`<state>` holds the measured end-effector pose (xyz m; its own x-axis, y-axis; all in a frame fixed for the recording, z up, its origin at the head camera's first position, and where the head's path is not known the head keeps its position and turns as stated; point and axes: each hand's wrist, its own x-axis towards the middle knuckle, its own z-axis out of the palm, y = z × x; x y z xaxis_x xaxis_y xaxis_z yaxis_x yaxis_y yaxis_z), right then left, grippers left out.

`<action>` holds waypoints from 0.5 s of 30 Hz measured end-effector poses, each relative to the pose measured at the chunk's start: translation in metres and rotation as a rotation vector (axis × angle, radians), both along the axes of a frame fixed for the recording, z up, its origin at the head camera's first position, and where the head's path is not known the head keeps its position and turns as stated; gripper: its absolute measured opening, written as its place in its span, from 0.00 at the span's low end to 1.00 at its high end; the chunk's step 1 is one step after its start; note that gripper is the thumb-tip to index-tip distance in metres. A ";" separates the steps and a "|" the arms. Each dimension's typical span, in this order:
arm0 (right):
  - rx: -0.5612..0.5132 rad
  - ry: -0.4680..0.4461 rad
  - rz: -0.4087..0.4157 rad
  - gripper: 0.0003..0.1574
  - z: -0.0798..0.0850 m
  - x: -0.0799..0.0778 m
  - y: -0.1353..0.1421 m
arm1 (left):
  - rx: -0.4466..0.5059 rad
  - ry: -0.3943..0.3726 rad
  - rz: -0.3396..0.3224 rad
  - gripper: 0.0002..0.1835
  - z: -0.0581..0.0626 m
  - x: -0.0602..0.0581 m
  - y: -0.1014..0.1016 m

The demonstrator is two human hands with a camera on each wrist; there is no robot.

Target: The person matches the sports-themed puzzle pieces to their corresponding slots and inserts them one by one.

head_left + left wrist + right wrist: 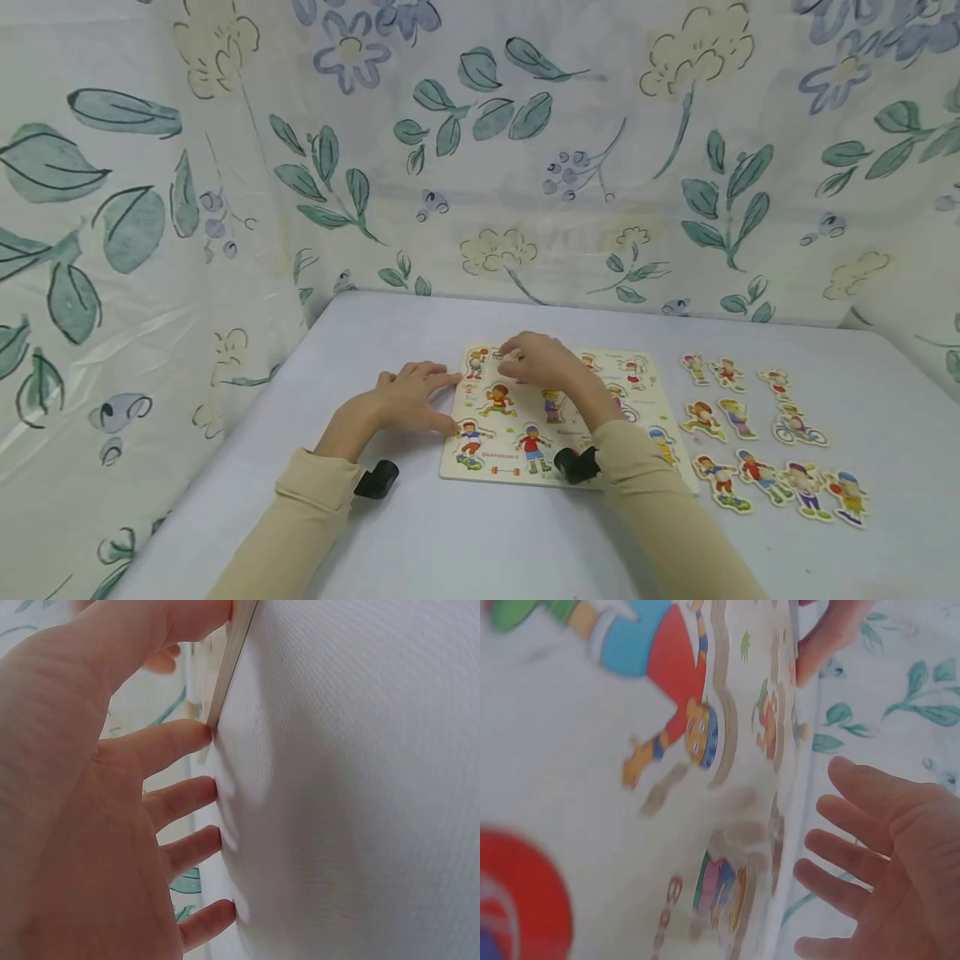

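Note:
A flat wooden puzzle board (498, 433) printed with children doing sports lies on the white table. My left hand (408, 400) is at its left side, thumb and index fingertip against the board's edge (232, 664). The other left fingers are spread, with their tips at the table surface. My right hand (547, 362) is over the upper left part of the board, hiding some printed figures. In the right wrist view, its loosely bent fingers (847, 859) are spread with nothing between them. A printed boy in a red shirt (679, 649) shows large there.
Several loose cut-out figure pieces lie right of the board, among them a cyclist (801, 427), a skateboarder (723, 483) and a figure in a blue cap (847, 497). A floral curtain (480, 167) hangs behind the table (420, 542) and along its left side.

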<state>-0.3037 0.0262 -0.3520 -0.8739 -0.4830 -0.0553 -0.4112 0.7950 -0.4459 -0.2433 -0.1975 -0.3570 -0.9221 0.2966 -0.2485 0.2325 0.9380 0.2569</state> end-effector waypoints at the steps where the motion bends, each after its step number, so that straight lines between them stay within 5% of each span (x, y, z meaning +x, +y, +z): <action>1: -0.008 0.000 -0.002 0.25 -0.001 0.000 0.003 | 0.000 -0.001 0.003 0.45 -0.001 0.000 0.000; 15: -0.092 0.015 -0.037 0.28 -0.005 0.006 0.036 | 0.005 0.002 -0.006 0.45 -0.002 -0.001 -0.001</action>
